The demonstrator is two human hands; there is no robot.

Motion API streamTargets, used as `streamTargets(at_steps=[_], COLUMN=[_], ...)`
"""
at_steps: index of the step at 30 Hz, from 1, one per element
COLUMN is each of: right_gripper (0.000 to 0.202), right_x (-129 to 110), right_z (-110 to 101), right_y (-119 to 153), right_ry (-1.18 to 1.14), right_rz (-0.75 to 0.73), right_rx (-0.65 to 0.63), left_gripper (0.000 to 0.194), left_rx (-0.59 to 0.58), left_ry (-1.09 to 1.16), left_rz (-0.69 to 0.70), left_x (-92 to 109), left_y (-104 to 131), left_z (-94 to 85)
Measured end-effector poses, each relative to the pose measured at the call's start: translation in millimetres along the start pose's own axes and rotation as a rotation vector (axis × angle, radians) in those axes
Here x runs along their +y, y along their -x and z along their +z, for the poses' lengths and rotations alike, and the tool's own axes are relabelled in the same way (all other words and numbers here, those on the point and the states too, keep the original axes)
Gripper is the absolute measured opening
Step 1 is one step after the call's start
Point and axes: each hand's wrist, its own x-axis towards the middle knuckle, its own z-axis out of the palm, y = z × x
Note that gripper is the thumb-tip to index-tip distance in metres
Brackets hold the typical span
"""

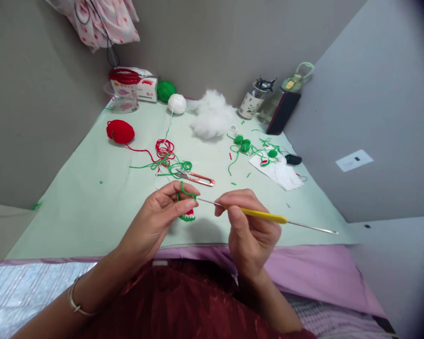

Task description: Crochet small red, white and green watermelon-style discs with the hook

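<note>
Between the thumb and fingers of my left hand (169, 205) is a small crochet piece (188, 216), red with a white and green edge, partly hidden by the fingers. Green yarn (186, 189) loops over the index finger. My right hand (250, 230) grips a crochet hook (265, 214) by its yellow handle. The hook's thin metal end points left and meets the work at my left fingertips; its other end sticks out to the right. Just beyond my left hand lie orange-handled thread snips (199, 179) beside tangled red and green yarn (165, 151).
A red yarn ball (120, 132), a white ball (177, 104) and a green ball (167, 91) sit toward the back left. White stuffing (214, 115) is heaped at the back. On the right are small green pieces (245, 145), a white tissue (281, 172), a pen cup (252, 102) and a phone (283, 113).
</note>
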Motion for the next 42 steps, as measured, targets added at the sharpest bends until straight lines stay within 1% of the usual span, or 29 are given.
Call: streamTargets(at_steps=[8, 18, 24, 27, 30, 32, 34, 36, 38, 40, 42], right_gripper=[0.017, 0.016, 0.017, 0.018, 0.022, 0.025, 0.026, 0.025, 0.026, 0.026, 0.026], right_x=[1.7, -1.6, 0.5, -1.0, -5.0, -8.0, -9.7, -9.0, -5.8, -1.7, 0.9], right_z=[-0.3, -2.7, -1.5, -3.2, -5.9, -6.7, -6.0, -4.1, -2.2, -0.9, -0.5], right_y=[-3.2, -3.9, -4.4, -4.5, -4.5, -4.4, -3.9, -2.4, -0.1, 2.4, 4.0], right_ry=[0.039, 0.067, 0.023, 0.063, 0.146, 0.225, 0.308, 0.366, 0.375, 0.352, 0.327], right_rz=[-0.001, 0.014, -0.005, -0.018, -0.085, -0.164, -0.254, -0.322, -0.349, -0.326, -0.297], right_rx=[-0.003, -0.022, -0.006, -0.025, -0.086, -0.134, -0.168, -0.168, -0.134, -0.105, -0.095], left_gripper=[0.01, 0.01, 0.01, 0.01, 0.008, 0.007, 0.006, 0.007, 0.008, 0.008, 0.008], left_rx=[-0.015, -0.016, -0.008, 0.003, 0.047, 0.095, 0.119, 0.096, 0.045, 0.006, -0.004], left_ry=[-0.007, -0.045, -0.119, -0.195, -0.304, -0.376, -0.41, -0.368, -0.263, -0.155, -0.096], left_rz=[-0.001, -0.006, 0.05, 0.095, 0.17, 0.229, 0.266, 0.251, 0.195, 0.147, 0.129], left_x=[1.6, -0.6, -2.4, -3.3, -3.9, -4.5, -5.7, -7.7, -9.9, -11.5, -12.4], left_y=[0.2, -0.6, 0.2, 0.9, 2.9, 4.6, 5.4, 4.8, 3.0, 1.1, -0.2], left_z=[0.9, 1.0, -2.7, -5.2, -5.6, -4.9, -4.3, -4.1, -4.0, -3.7, -3.3])
